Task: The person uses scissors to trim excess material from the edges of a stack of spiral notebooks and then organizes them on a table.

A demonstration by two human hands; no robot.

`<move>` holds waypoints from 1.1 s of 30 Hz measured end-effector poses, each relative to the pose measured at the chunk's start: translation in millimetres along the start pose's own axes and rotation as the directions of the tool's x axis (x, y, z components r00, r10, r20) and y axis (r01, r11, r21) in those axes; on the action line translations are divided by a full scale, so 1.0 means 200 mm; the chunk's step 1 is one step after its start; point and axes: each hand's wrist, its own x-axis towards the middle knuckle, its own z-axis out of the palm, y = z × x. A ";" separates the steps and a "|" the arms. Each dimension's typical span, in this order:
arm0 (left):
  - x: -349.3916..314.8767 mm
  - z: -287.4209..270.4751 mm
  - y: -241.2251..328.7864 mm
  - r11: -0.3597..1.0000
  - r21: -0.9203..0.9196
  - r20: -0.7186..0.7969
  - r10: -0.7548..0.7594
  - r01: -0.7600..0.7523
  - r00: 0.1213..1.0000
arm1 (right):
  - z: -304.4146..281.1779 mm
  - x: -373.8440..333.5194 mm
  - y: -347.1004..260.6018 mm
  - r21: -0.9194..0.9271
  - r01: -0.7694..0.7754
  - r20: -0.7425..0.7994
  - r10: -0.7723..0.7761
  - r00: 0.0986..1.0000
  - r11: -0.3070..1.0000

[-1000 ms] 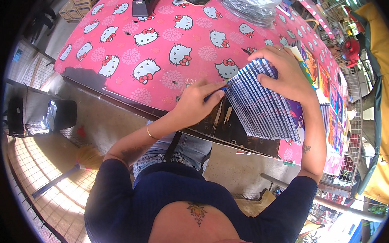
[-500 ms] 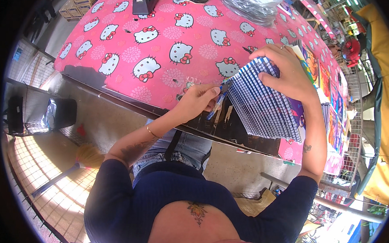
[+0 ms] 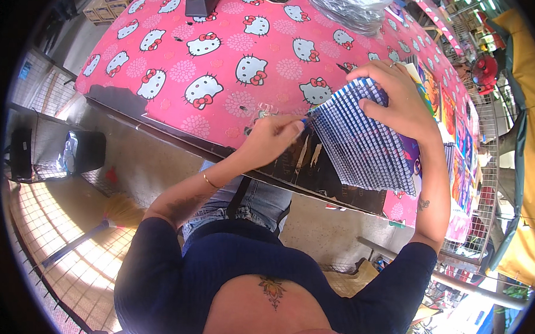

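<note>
At the near edge of the pink cartoon-cat tablecloth [image 3: 223,71], a blue-and-white checked stack of sheets [image 3: 362,144] lies partly over the table border. The right hand [image 3: 399,98] lies flat on its top part, with the fingers spread and pressing down. The left hand [image 3: 274,138] is at the left corner of the stack, with thumb and fingers pinched together on that corner. Colourful printed sheets [image 3: 452,120] lie to the right of the stack. A clear plastic bag [image 3: 350,5] sits at the far side.
</note>
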 end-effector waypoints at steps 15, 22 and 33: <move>0.01 -0.03 0.06 0.797 0.547 0.035 0.285 -0.257 0.958 | 0.00 0.00 0.00 0.009 0.011 -0.011 -0.010 1.000 1.000; 0.03 -0.03 0.03 0.978 -0.105 0.016 -0.177 0.178 0.984 | 0.00 0.01 0.00 -0.004 0.011 -0.014 -0.011 1.000 1.000; 0.02 -0.03 0.04 0.825 -0.368 0.147 -0.405 0.430 0.902 | -0.01 0.00 0.00 0.020 0.013 -0.012 -0.012 1.000 1.000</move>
